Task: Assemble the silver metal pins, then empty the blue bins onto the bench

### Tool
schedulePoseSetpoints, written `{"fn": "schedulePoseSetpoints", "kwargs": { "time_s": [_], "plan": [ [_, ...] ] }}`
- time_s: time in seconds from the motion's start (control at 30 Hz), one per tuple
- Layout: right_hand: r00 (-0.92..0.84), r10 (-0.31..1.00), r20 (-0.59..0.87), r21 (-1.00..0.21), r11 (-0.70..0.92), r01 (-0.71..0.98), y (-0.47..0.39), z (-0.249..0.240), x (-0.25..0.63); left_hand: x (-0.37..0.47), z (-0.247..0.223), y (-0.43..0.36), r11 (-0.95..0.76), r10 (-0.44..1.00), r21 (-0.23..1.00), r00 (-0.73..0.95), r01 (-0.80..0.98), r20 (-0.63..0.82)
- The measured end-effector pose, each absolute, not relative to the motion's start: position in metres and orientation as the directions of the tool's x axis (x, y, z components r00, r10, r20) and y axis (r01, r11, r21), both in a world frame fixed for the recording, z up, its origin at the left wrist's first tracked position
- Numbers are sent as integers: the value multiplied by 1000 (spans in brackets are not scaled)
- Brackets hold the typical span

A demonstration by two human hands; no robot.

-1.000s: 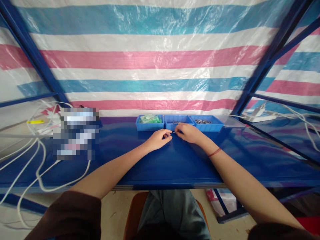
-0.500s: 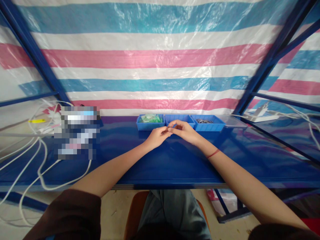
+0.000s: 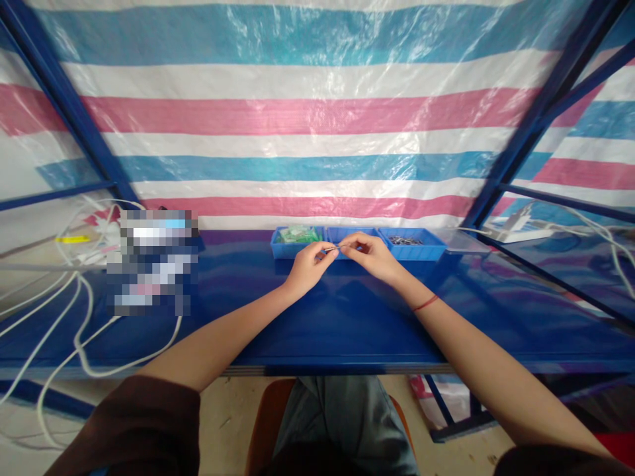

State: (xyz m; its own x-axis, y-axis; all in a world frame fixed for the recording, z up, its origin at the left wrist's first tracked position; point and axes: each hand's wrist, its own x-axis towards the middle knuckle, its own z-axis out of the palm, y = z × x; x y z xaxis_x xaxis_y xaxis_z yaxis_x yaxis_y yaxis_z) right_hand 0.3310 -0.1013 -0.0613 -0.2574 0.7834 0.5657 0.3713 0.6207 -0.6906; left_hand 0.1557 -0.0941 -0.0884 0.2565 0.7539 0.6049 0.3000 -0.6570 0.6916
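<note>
A thin, small dark piece [image 3: 338, 248] spans the short gap between my two hands, in front of the blue bins. My left hand [image 3: 310, 266] pinches its left end between thumb and fingertips. On the other side my right hand [image 3: 371, 256] has its fingers closed at the right end. The piece is too small to identify. Behind my left hand is a blue bin [image 3: 290, 250] with green packets [image 3: 299, 235]. The middle bin [image 3: 352, 232] is partly hidden by my right hand. Small metal parts [image 3: 404, 240] lie in the right bin [image 3: 419, 252].
White cables [image 3: 84, 330] run over the blue table [image 3: 317, 324] at the left, beside a pixelated area. A clear lid [image 3: 464, 242] lies right of the bins, and a white power strip [image 3: 523, 228] is farther right. Blue frame posts stand on both sides.
My hands have drawn slightly apart, and the thin piece now shows between the fingertips. My right hand has shifted slightly right and its fingers have changed pose.
</note>
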Motion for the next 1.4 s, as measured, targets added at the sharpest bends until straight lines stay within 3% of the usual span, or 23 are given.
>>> {"fn": "schedulePoseSetpoints", "kwargs": {
  "time_s": [0.1,0.23,0.33,0.4,0.43,0.53,0.7,0.8,0.9,1.0,1.07,1.17,1.4],
  "plan": [
    [-320,754,573,-589,651,479,-102,-62,331,155,-88,-94,-685,728,653,253,324,637],
    [-345,757,555,-518,639,569,-99,-60,336,155,-90,-93,-639,769,688,268,346,580],
    [-148,784,603,-489,509,708,-92,-52,357,154,-92,-92,-603,798,707,289,370,529],
    [34,756,654,-422,327,845,-89,-47,378,153,-92,-92,-611,791,685,343,397,507],
    [127,736,665,-385,192,903,-87,-45,390,153,-92,-93,-626,779,660,379,416,500],
    [267,698,665,-373,0,928,-86,-47,420,151,-91,-96,-696,718,530,498,485,487],
    [329,723,608,-324,-152,934,-87,-55,437,150,-91,-97,-813,583,284,714,509,387],
    [259,748,611,-299,-84,950,-90,-47,424,149,-92,-97,-832,555,243,751,499,356],
    [84,800,594,-271,101,957,-98,-37,394,149,-92,-96,-833,552,251,755,493,352],
    [-308,810,498,-198,452,870,-106,-41,355,150,-92,-96,-828,560,254,753,500,346],
    [-489,791,369,-179,576,797,-109,-51,334,150,-92,-95,-827,562,250,751,503,346],
    [-548,799,247,-237,598,765,-108,-68,318,149,-92,-93,-840,542,239,773,488,329],
    [-554,806,208,-347,591,729,-104,-70,325,148,-88,-97,-861,509,176,808,478,296]
  ]
}}
